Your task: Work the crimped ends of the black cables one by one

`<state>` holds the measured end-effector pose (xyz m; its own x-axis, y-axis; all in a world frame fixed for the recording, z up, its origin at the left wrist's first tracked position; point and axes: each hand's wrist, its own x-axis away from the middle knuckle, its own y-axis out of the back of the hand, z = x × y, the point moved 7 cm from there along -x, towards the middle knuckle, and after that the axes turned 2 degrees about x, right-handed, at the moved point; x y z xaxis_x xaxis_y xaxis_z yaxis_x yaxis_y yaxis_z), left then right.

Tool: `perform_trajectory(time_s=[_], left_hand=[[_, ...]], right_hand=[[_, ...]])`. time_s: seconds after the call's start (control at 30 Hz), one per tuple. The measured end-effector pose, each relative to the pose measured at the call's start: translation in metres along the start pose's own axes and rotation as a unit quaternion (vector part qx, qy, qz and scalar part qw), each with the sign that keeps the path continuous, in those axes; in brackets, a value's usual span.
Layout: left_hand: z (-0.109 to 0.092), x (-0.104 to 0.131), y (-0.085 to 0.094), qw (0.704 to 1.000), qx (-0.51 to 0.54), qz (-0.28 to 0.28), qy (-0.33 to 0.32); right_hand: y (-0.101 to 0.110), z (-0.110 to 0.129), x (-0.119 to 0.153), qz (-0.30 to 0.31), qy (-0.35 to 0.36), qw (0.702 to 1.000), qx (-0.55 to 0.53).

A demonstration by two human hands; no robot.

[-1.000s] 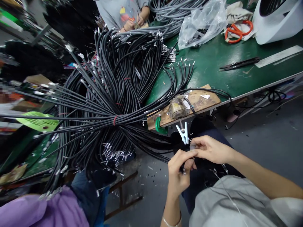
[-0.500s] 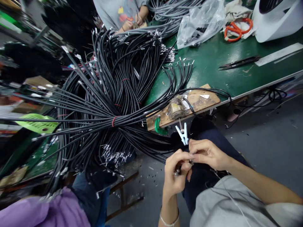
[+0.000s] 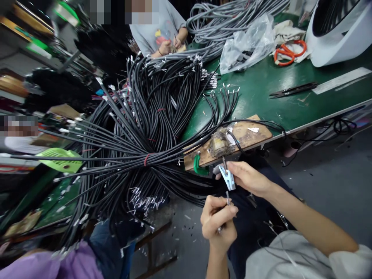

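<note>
My left hand (image 3: pixel 219 221) is closed, pinching a thin piece with a shiny grey tip (image 3: pixel 228 197) that points up between thumb and forefinger; I cannot make out its full length. Above it, my right hand (image 3: pixel 251 178) grips a light-blue clothespin (image 3: pixel 227 178) from the right side. The clothespin sits at the end of a metal shaft (image 3: pixel 224 162) that sticks out of a small, dirty, tape-wrapped motor (image 3: pixel 219 142). That motor is mounted on a wooden board (image 3: pixel 252 133). A small gap separates the thin piece from the clothespin's lower end.
A green clamp (image 3: pixel 199 166) is at the board's front edge. Large bundles of black cables (image 3: pixel 162 104) spread left. Pliers (image 3: pixel 293 90), orange-handled scissors (image 3: pixel 290 52) and a plastic bag (image 3: pixel 247 44) lie on the green table (image 3: pixel 325 108). A co-worker in grey (image 3: pixel 158 35) sits opposite.
My hands have come apart: the right moved up to the clothespin and took hold of it, while the left stayed low with the thin piece now upright. The camera view has shifted slightly.
</note>
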<state>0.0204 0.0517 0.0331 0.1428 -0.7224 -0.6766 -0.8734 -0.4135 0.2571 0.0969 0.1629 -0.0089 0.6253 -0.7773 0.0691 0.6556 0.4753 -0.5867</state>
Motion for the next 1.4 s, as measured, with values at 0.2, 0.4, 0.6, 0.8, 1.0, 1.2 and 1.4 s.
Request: perform_trajectory(time_s=[0.2,0.4,0.6,0.8,1.0,1.2,1.4], left_hand=[[0.002,-0.008,-0.013,0.997,-0.069,0.004,-0.019],[0.005,-0.009,-0.015,0.997,-0.075,0.014,-0.008],[0.001,0.003,-0.008,1.0,-0.001,0.0,-0.009],[0.024,0.017,0.008,0.992,0.056,-0.023,0.114],[0.055,0.022,0.008,0.949,0.14,0.046,0.28],[0.049,0.026,0.007,0.935,0.167,0.041,0.311],[0.032,0.026,0.002,0.942,0.065,0.087,0.317]], right_hand=[[-0.005,-0.013,-0.003,-0.022,-0.016,0.992,-0.126],[-0.007,-0.022,-0.002,0.027,-0.042,0.983,-0.179],[0.034,-0.037,0.014,-0.031,-0.034,0.989,-0.142],[0.07,-0.026,0.051,-0.11,0.013,0.99,0.092],[0.042,0.004,0.069,-0.134,0.143,0.93,0.31],[-0.007,0.017,0.069,-0.072,0.286,0.871,0.394],[-0.021,0.017,0.065,-0.052,0.308,0.846,0.433]])
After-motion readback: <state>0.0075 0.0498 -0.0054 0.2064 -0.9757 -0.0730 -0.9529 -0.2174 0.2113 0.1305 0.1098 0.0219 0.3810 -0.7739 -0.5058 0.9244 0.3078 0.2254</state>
